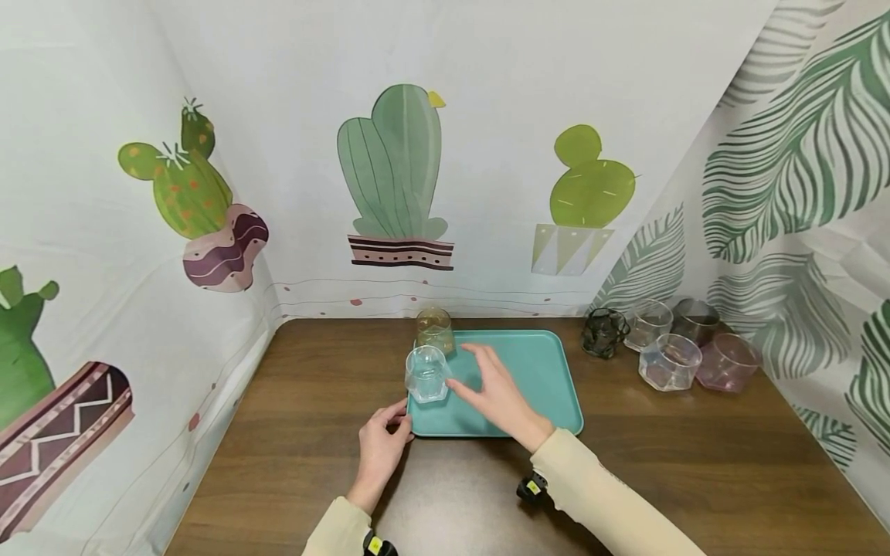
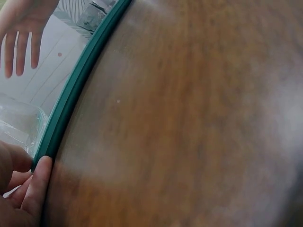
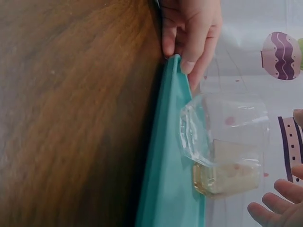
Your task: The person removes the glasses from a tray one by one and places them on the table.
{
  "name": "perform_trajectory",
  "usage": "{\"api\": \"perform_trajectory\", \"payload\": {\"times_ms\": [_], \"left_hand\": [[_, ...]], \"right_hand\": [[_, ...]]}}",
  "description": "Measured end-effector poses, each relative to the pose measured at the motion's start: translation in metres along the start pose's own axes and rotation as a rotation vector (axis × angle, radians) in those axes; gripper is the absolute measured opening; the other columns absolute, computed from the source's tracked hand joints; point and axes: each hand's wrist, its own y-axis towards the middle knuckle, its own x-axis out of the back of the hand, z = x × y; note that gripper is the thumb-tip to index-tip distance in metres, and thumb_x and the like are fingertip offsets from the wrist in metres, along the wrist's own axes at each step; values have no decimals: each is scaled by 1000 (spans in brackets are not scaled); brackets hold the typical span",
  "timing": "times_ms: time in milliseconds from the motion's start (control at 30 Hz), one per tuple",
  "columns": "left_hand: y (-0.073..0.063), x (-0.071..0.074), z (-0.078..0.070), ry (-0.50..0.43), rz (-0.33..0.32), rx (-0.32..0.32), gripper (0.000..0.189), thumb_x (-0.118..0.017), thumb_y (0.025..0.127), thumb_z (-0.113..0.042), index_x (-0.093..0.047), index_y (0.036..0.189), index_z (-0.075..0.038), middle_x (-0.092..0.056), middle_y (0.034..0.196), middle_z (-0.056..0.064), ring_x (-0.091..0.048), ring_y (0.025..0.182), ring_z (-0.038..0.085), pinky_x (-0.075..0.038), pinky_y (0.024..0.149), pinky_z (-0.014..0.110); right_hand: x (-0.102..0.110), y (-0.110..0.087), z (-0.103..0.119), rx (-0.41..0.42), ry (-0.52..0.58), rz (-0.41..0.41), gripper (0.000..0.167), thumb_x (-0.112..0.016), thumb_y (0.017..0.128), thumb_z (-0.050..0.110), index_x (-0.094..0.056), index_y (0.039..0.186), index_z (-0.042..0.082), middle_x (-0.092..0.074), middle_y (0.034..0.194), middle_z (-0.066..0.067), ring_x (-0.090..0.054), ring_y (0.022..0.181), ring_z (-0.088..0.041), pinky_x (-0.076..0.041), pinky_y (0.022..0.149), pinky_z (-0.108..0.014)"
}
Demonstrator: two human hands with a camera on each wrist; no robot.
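Observation:
A teal tray (image 1: 514, 386) lies on the table, its left corner pinched between the thumb and fingers of my left hand (image 1: 384, 442). Near the tray's left edge stands a clear faceted glass (image 1: 427, 374). Behind that is an amber glass (image 1: 435, 328) at the far left corner. My right hand (image 1: 502, 395) hovers over the tray, just right of the clear glass, with fingers spread and nothing held. In the right wrist view a gap shows between the fingers (image 3: 284, 208) and the clear glass (image 3: 225, 125).
Several more glasses stand together at the right back of the wooden table (image 1: 695, 455): a dark one (image 1: 605, 333), a clear one (image 1: 669, 363) and a pink one (image 1: 728, 363) among them. A cloth wall (image 1: 501, 154) with printed cacti rises behind the table.

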Motion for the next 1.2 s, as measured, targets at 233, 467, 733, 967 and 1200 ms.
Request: {"api": "perform_trajectory", "payload": {"times_ms": [233,467,733,967,1200], "left_hand": [[-1,0,0,15,-4,-14,31,-69,93,5,-76,123,-1,-70,101,12,-69,88,15,-64,64,20],[-1,-1,0,24,-4,-24,31,-69,93,4,-77,123,-3,-71,101,11,-69,88,16,-64,65,19],[0,0,1,36,-4,-23,31,-69,94,3,-76,124,-3,-71,103,12,-70,89,18,-63,65,18],[0,0,1,52,-2,-16,31,-69,95,2,-76,124,-4,-71,103,12,-71,87,18,-63,65,17],[0,0,1,56,-4,-17,31,-69,95,2,-76,124,-4,-72,103,11,-70,89,19,-63,65,18]], "right_hand": [[-15,7,-3,-25,31,43,75,-78,94,36,-44,152,3,-49,150,-20,-49,139,-40,-43,118,-56],[-27,10,-6,-29,48,73,81,-80,93,40,-42,153,1,-49,148,-23,-50,137,-42,-45,117,-57],[-38,15,-6,-40,76,74,84,-81,92,39,-40,153,-1,-51,145,-23,-53,132,-39,-49,113,-56],[-49,20,-4,-64,99,64,85,-83,90,36,-39,153,0,-51,146,-24,-53,132,-39,-49,112,-56],[-56,23,-3,-75,101,32,82,-82,91,34,-40,152,0,-53,142,-24,-56,128,-40,-52,109,-56]]}}
